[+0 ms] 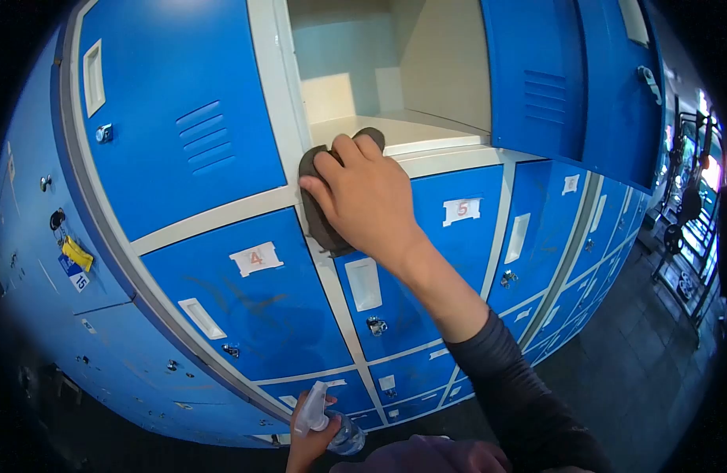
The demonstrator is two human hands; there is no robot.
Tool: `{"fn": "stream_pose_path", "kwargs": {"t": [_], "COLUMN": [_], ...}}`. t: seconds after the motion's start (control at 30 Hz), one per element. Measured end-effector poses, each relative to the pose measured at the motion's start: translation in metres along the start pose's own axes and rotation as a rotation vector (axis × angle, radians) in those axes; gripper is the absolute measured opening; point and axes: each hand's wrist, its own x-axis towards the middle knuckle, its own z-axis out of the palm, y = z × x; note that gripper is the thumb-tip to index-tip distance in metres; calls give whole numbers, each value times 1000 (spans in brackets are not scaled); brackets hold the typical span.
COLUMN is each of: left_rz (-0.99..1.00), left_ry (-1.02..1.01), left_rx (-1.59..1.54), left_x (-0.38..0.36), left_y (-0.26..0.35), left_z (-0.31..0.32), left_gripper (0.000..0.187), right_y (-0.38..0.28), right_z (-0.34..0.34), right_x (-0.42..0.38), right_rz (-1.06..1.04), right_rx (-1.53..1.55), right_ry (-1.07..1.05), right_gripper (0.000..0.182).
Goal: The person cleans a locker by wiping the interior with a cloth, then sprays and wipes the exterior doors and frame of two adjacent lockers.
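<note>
My right hand (363, 197) presses a dark grey cloth (320, 217) against the pale frame at the lower front edge of an open locker compartment (379, 79). The cloth hangs down over the top of the blue door numbered 5 (462, 209). My left hand (310, 437) is low at the bottom of the view and grips a clear spray bottle (332, 426) with a white trigger head. The open compartment looks bare inside, and its blue door (537, 71) swings out to the right.
A bank of blue lockers with grey frames fills the view, and door 4 (255, 258) is lower left. A yellow tag and a tag marked 15 (76, 264) hang at far left. Dark tiled floor (647, 370) and metal racks (690, 213) lie at right.
</note>
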Motion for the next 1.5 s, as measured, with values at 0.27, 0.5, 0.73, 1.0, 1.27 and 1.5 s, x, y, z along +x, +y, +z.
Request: {"fn": "stream_pose_path", "kwargs": {"t": [0.27,0.5,0.73,1.0,1.27,1.5], "left_rz": [-62,-19,-50,-56,-63,-11], "left_ry": [-32,-32,-49,-16,8,-57], "left_rx": [-44,-45,-24,-103,-195,68], "left_x": [-2,-5,-2,-10,-23,4], "left_y": [1,1,13,0,-37,-2], "left_z": [1,-8,4,0,-17,5], "left_gripper": [63,52,61,63,67,54], "right_y": [116,71,-7,89,88,-7], "right_z": [-60,-33,8,-39,-30,19], "right_x": [-23,-12,-9,-23,-21,-4], "right_rz": [246,193,19,140,213,16], "right_rx": [-264,-318,-45,-71,-385,-78], "right_ry": [34,52,53,111,208,179], "right_gripper": [27,29,25,27,27,24]}}
